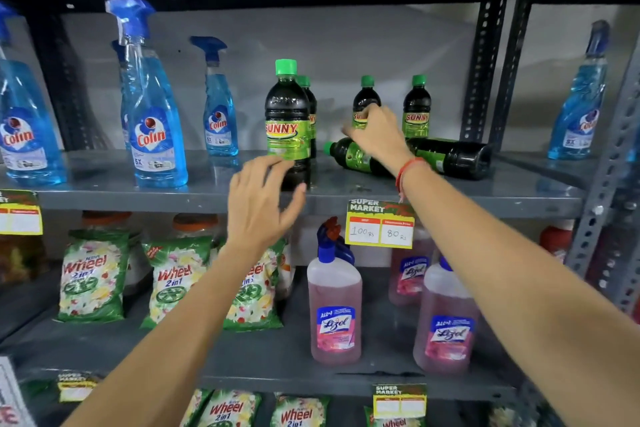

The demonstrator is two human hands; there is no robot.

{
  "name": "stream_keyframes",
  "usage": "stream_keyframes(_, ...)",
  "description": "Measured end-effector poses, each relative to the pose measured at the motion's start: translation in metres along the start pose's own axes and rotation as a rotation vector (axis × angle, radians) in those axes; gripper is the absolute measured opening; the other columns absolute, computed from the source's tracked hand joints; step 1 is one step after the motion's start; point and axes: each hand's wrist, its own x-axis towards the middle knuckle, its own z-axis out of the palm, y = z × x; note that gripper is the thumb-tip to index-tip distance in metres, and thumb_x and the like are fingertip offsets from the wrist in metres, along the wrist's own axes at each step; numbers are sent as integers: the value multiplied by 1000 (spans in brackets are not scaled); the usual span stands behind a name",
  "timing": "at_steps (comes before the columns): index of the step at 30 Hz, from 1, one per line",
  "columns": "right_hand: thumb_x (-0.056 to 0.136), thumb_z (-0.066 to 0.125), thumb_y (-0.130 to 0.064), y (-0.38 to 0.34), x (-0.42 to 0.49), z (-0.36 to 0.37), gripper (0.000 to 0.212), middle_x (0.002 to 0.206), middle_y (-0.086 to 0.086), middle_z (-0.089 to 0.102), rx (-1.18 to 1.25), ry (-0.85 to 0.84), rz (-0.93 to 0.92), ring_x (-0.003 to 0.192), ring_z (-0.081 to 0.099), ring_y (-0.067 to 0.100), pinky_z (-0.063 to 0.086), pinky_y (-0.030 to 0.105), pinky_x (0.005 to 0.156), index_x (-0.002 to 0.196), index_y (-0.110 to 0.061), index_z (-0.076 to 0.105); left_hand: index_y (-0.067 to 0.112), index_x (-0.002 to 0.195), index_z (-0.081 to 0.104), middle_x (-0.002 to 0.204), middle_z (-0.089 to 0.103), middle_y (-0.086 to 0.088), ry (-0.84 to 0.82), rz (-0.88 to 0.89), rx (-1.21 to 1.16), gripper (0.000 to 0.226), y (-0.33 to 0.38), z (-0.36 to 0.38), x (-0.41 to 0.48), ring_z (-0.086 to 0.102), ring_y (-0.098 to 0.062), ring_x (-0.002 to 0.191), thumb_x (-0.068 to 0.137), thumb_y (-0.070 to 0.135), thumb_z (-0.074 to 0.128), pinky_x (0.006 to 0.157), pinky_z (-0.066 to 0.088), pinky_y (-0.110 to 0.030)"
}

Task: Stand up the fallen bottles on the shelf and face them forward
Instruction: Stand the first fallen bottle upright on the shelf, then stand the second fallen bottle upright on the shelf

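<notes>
On the grey shelf (pixel 173 199) stand several dark Sunny bottles with green caps: a front one (pixel 287 121) facing forward, one close behind it (pixel 311 104), and two at the back (pixel 366 95) (pixel 417 111). Two more lie on their sides: one (pixel 346 154) with its cap pointing left, the other (pixel 453 156) with its base to the right. My left hand (pixel 259 204) hovers open just below the front bottle, fingers spread. My right hand (pixel 377 132) reaches over the left fallen bottle and covers the label of a back bottle; its grip is hidden.
Blue Colin spray bottles (pixel 156 135) stand at the left of the same shelf, and another (pixel 578 121) beyond the slotted upright (pixel 483 73). A price tag (pixel 380 225) hangs on the shelf edge. Below are Wheel packets (pixel 91 274) and pink Lizol bottles (pixel 334 308).
</notes>
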Motion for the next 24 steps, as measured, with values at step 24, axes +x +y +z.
stream_keyframes(24,62,84,-48,26,-12,8,67,105,3,65,530,10,200,100,61,17,48,28,84,110,-12,54,8,83,69,74,71,-6,-253,82,17,51,68,52,14,66,-25,66,94,42,32,56,47,-34)
